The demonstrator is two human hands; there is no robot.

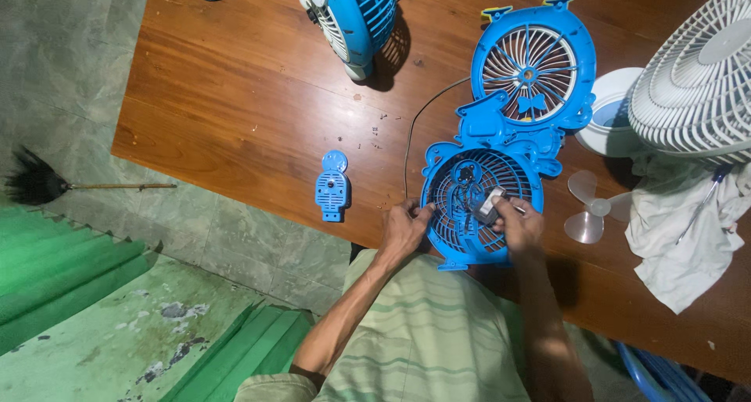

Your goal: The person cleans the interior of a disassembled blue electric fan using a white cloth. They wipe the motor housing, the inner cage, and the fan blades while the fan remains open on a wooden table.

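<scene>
No package, label, sign or screen shows anywhere in the view, neither near the person's hands nor farther off on the table or the floor.

A white fan (696, 73) stood beside a crumpled white cloth (680, 230), a clear propeller blade (588, 208) lay near them, a small blue cover plate (333, 186) rested apart, and a feather duster (47, 184) lay on the floor.
</scene>
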